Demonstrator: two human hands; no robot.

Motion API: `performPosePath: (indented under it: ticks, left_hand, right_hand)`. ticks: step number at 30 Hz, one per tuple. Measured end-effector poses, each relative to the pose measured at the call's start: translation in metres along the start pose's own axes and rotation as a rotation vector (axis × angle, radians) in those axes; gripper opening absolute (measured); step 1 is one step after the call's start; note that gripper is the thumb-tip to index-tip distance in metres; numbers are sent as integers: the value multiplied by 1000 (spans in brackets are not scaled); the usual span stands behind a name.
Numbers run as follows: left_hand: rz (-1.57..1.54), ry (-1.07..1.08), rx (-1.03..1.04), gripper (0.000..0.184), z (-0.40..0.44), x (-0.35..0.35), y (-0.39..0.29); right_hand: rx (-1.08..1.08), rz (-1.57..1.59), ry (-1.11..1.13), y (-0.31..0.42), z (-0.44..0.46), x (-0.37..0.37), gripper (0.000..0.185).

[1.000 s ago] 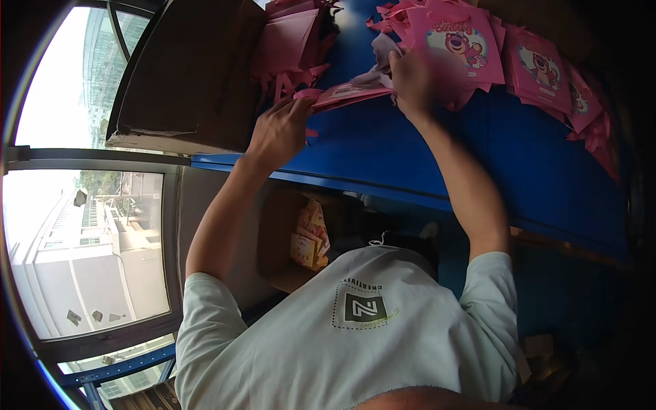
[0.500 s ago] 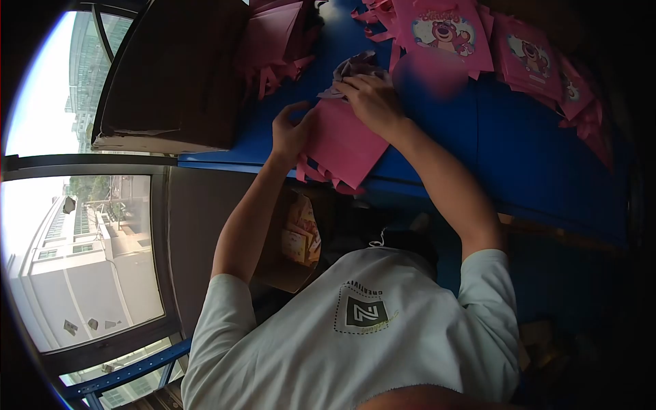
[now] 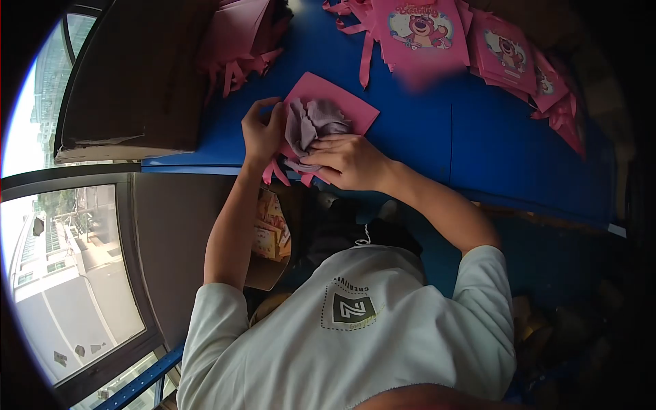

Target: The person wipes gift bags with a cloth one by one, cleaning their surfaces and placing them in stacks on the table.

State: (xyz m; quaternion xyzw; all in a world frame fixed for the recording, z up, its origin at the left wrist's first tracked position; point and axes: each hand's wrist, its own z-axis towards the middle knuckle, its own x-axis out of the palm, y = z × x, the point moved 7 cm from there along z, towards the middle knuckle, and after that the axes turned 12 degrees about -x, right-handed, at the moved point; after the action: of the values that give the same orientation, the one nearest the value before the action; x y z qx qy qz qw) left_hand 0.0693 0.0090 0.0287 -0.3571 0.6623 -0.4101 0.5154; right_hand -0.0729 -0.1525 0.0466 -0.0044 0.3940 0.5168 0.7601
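A flat pink paper bag (image 3: 357,109) with ribbon handles lies on the blue table, its plain side up and its handles toward me. My left hand (image 3: 262,135) is at the bag's left edge, fingers and thumb bent around that edge. A crumpled grey-purple cloth (image 3: 311,123) rests on the bag. Pressing on the cloth near the handle end is my right hand (image 3: 350,161), its fingers closed over part of it. The cloth and right hand cover much of the bag's lower half.
More pink bags (image 3: 236,31) are stacked at the back left, beside a large cardboard box (image 3: 130,82). Bags with a printed bear (image 3: 424,34) spread along the back right of the blue table (image 3: 410,137). Below the table edge stands an open carton (image 3: 270,236) with printed packets.
My right hand and the cloth have moved from the bag's far end toward me, to its handle end. The bag is turned somewhat. My left hand stays at its left edge.
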Motion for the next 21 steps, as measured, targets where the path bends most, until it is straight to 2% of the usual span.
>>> performPosePath:
  ticks: [4,8,14,18,21]
  left_hand:
    - [50,7,-2,23,-16,8,-4]
    - [13,-43,-77,20,-27,13,-11]
    - [-204,-36,-234,22,-35,12,-4]
    - [-355,58,-390,25,-47,14,-4]
    - [-452,184,-347,26,-49,29,1]
  right_hand:
    - [-77,-186,30,21,-37,-29,47]
    - [167,-232,4,18,-48,-59,54]
    - [118,-256,2,23,-53,-63,55]
    - [99,-333,-36,26,-61,-71,50]
    - [40,-382,-104,26,-69,-95,45]
